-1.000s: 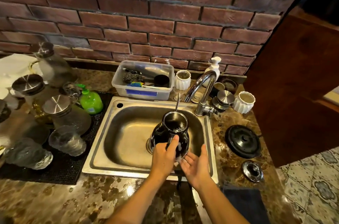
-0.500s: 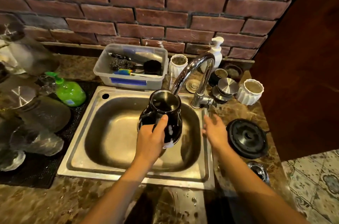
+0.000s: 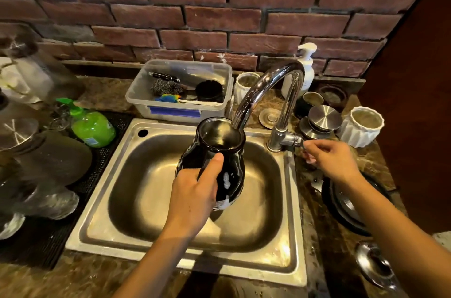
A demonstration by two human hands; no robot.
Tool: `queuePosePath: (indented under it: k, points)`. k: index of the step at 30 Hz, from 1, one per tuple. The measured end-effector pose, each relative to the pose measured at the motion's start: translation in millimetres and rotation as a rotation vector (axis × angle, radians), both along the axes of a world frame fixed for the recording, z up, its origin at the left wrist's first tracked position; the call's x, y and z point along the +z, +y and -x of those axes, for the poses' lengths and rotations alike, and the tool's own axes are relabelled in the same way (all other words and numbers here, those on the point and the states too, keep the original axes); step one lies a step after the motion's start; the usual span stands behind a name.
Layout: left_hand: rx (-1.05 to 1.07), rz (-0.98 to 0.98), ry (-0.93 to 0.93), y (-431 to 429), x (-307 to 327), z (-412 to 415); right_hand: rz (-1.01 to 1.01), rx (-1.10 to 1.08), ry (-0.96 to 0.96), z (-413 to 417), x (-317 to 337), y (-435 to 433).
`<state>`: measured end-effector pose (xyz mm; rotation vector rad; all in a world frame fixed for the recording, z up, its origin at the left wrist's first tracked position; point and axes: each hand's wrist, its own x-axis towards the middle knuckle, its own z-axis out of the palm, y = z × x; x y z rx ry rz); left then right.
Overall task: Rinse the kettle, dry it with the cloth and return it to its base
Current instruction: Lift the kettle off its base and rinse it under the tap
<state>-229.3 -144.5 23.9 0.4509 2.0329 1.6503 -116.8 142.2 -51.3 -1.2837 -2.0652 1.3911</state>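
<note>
While the left hand point(image 3: 192, 196) grips the black kettle point(image 3: 219, 151) over the sink point(image 3: 156, 244), spout of tap point(image 3: 266, 93) at its 1 o'clock rim, right hand point(image 3: 329, 161) pinching the tap lever point(image 3: 296, 140)

Left hand point(image 3: 192, 196) grips the black kettle point(image 3: 217, 158) over the sink point(image 3: 170, 236), mouth under the tap point(image 3: 268, 90); right hand point(image 3: 329, 158) pinches the tap lever point(image 3: 296, 141).

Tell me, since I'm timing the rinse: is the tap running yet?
Apparently not: no stream shows between the faucet spout and the open kettle mouth below it. The right hand pinches the tap lever.
</note>
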Motion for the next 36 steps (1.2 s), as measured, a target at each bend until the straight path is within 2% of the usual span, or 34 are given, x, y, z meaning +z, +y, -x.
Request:
queuePosePath:
  k: [7,10,15,27,36]
  points:
    - [0.007,0.033,0.024,4.0,-2.2,-3.6,0.175,0.051,0.111,-0.7,-1.6,12.3]
    - [0.008,0.045,-0.001,4.7,-7.3,-2.3,0.193,0.005,0.171,-4.5,-10.0,16.8]
    - [-0.013,-0.011,0.009,1.9,-13.6,-5.5,0.350,-0.076,0.265,-7.4,-23.8,21.5]
    - [0.011,-0.004,-0.025,-4.9,-25.2,-22.6,0.385,-0.125,0.307,-6.2,-26.7,20.6]
    - [0.032,0.019,0.047,-9.5,-33.2,-30.2,0.364,-0.168,0.357,-5.1,-27.0,10.0]
